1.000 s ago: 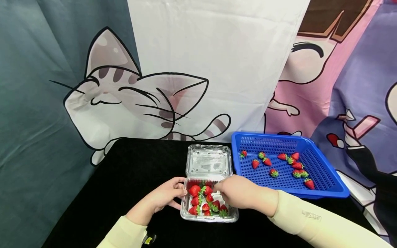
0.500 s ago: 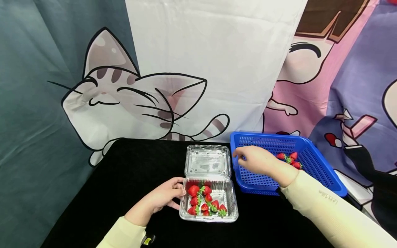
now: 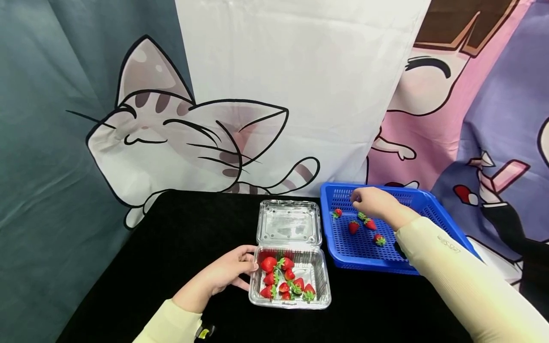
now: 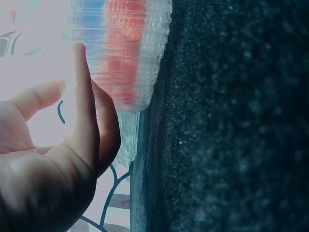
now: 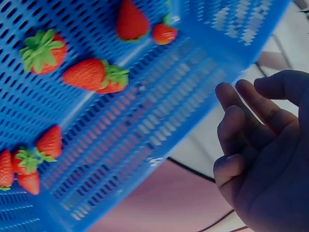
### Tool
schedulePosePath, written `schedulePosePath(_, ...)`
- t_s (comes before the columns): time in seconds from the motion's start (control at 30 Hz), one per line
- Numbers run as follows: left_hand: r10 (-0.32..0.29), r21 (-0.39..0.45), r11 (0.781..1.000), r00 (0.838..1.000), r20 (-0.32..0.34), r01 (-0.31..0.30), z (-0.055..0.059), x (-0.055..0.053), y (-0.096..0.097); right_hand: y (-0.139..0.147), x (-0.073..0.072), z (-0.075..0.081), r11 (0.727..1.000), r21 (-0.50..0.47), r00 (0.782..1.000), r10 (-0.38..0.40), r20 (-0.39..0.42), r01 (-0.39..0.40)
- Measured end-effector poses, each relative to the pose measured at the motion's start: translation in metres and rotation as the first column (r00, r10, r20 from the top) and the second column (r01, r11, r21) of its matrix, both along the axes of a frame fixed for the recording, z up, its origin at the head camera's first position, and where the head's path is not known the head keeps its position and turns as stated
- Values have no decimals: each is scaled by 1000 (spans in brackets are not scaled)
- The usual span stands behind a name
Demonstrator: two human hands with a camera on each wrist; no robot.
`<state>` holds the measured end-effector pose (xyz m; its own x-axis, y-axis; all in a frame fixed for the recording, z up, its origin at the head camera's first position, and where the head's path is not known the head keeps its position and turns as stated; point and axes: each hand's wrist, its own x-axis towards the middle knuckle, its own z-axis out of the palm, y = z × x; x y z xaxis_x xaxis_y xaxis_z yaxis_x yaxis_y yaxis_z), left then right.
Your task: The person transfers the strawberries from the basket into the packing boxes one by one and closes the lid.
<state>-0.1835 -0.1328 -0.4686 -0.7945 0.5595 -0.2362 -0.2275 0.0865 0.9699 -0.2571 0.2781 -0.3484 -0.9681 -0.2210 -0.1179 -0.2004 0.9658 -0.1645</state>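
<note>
My left hand is at the left side of a clear plastic clamshell box, its thumb over the rim and other fingers outside the wall. Several red strawberries with green leaves lie inside the box, mostly toward its left and front. In the left wrist view, the ribbed box wall stands beyond the fingers. Over the blue basket, my right hand hovers with loosely bent fingers and nothing in them. Several strawberries lie in the basket; in the head view the right arm hides some.
The box's hinged lid lies folded back behind it, beside the basket. Black cloth covers the table. A cartoon-print curtain hangs close behind the table's back edge.
My right hand has left the box and moved right and back, over the basket. The left hand and the box have stayed in place.
</note>
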Motion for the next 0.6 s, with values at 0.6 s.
schedulePosePath(0.6, -21, 7, 1000, 1000, 11, 21, 1, -3, 1, 16, -24, -53, 990, 140, 982, -6, 191, -21)
